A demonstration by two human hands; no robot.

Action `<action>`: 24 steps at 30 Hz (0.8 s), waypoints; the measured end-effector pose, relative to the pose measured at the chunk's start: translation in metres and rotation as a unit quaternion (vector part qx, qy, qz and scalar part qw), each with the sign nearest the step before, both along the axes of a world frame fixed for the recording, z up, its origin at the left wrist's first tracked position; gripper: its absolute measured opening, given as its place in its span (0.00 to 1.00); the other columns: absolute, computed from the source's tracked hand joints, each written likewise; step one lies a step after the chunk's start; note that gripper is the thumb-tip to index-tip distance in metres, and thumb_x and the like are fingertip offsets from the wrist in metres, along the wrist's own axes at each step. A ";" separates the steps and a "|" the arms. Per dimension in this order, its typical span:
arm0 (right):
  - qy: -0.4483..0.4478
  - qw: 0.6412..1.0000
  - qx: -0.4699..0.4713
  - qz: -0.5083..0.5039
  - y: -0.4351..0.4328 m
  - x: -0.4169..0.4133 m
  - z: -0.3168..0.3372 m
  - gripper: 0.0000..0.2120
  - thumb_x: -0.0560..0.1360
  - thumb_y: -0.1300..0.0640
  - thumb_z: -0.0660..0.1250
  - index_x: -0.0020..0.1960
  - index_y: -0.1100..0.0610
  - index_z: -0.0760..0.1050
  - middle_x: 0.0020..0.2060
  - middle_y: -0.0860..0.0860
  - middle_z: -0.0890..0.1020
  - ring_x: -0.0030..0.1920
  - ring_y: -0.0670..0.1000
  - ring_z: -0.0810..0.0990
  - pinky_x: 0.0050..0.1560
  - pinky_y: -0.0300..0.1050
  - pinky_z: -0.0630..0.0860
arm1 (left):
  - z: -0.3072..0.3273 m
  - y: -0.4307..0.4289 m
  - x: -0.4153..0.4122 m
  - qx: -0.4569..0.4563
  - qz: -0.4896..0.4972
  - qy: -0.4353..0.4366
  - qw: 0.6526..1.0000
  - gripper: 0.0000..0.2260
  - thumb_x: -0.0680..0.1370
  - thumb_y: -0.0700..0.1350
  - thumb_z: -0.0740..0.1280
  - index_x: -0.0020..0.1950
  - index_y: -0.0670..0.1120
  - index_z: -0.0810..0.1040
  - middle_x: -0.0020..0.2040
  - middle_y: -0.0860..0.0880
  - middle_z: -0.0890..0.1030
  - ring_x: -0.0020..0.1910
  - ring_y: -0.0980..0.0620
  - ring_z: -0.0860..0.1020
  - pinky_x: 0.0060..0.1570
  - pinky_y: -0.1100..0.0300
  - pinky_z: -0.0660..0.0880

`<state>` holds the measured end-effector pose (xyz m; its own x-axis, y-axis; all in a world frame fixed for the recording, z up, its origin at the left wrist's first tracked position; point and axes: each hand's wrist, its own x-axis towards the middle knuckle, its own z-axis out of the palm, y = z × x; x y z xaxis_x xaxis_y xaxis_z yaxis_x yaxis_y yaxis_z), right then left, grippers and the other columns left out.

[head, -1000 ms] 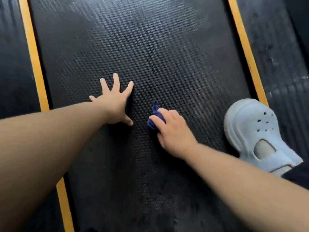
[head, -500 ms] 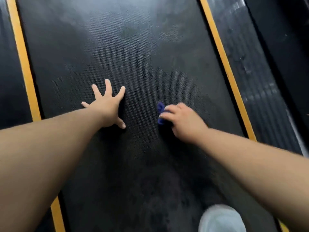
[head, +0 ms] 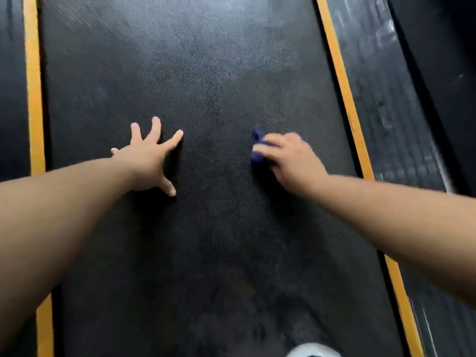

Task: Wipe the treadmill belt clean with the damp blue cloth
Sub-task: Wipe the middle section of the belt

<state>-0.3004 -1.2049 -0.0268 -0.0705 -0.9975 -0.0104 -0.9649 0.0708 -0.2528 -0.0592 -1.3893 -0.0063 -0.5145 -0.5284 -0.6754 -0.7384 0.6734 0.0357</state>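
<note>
While the right hand (head: pixel 291 161) curls over the bunched cloth (head: pixel 257 150) and presses it to the belt (head: pixel 219 68), the head view shows the cloth poking out at that hand's 10 o'clock, right of the belt's middle. The left hand (head: pixel 148 158) lies flat, fingers spread, holding nothing, well apart at the cloth's 9 o'clock. The belt runs 12 to 6, and a grey haze toward 12 probably wants the next stroke

Both your arms are stretched forward: left grip (head: pixel 148 157) flat with fingers splayed, right grip (head: pixel 291 161) beside it curled round the blue cloth (head: pixel 257 143).
</note>
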 end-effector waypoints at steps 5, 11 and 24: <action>-0.005 0.983 0.024 -0.183 -0.042 0.005 0.002 0.15 0.75 0.54 0.58 0.58 0.48 0.76 0.60 0.50 0.75 0.55 0.60 0.71 0.54 0.51 0.72 | 0.005 0.005 -0.018 -0.039 0.014 0.008 0.999 0.55 0.59 0.67 0.74 0.77 0.58 0.45 0.77 0.45 0.42 0.75 0.38 0.46 0.63 0.29 0.61; -0.070 0.992 -0.008 0.102 0.036 0.040 -0.011 0.21 0.68 0.56 0.64 0.61 0.50 0.75 0.60 0.52 0.77 0.48 0.59 0.76 0.47 0.54 0.77 | -0.004 0.024 -0.021 -0.033 0.043 0.079 0.995 0.56 0.61 0.66 0.74 0.78 0.49 0.46 0.78 0.53 0.42 0.77 0.47 0.44 0.71 0.39 0.55; 0.011 0.980 -0.067 0.186 -0.103 0.034 -0.019 0.18 0.71 0.52 0.57 0.56 0.53 0.79 0.52 0.51 0.81 0.45 0.59 0.77 0.41 0.50 0.77 | -0.014 0.013 -0.016 -0.051 0.117 0.031 0.991 0.60 0.51 0.74 0.71 0.71 0.68 0.35 0.75 0.47 0.31 0.74 0.34 0.38 0.63 0.27 0.56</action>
